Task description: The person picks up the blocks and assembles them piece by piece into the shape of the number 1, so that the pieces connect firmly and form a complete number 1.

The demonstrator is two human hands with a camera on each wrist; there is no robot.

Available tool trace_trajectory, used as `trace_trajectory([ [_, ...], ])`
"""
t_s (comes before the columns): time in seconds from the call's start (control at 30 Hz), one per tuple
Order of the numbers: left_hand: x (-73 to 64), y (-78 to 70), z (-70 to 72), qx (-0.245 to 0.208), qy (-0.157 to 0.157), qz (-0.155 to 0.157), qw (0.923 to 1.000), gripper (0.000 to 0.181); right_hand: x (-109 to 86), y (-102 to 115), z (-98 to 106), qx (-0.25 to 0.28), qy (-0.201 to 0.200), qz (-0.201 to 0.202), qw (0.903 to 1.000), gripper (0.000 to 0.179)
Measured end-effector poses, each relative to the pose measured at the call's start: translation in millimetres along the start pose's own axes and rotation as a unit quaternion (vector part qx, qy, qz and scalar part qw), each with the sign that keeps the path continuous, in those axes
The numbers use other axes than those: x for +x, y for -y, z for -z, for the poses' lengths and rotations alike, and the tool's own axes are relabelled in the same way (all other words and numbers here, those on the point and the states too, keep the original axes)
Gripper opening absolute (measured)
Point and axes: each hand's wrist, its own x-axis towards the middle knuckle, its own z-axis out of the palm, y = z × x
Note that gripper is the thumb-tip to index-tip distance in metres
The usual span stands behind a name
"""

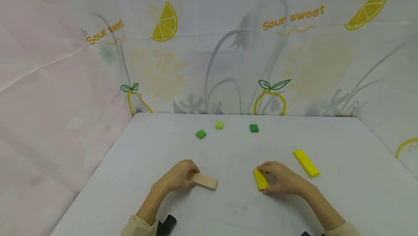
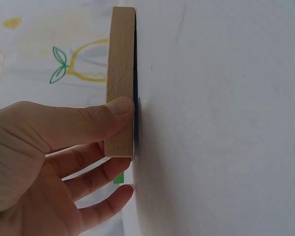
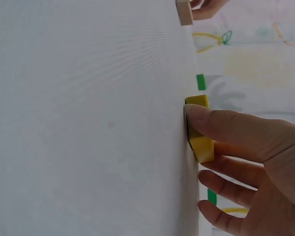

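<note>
My left hand [image 1: 179, 176] pinches a plain wooden block [image 1: 205, 181] at its left end, thumb on the near side. In the left wrist view the flat block [image 2: 121, 59] shows its long narrow side close along the white table, with a dark line under it. My right hand [image 1: 283, 178] grips a short yellow block [image 1: 261, 180] between thumb and fingers at the table surface. The right wrist view shows the thumb across this yellow block [image 3: 200, 142], the other fingers spread behind it.
A longer yellow block [image 1: 306, 163] lies to the right of my right hand. Towards the back of the white table [image 1: 235, 210] are a mid-green block [image 1: 201, 134], a light green block [image 1: 219, 125] and a dark green block [image 1: 254, 128]. A printed curtain [image 1: 209, 65] hangs behind.
</note>
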Motion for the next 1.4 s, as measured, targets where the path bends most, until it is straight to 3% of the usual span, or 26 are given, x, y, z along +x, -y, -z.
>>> trace_trajectory([
  [1.4,11.7,-31.4,-19.2,0.009,0.009,-0.041,0.9991,0.028,7.0,2.7,-2.6,-0.001,-0.055,-0.019,0.9983,0.065],
])
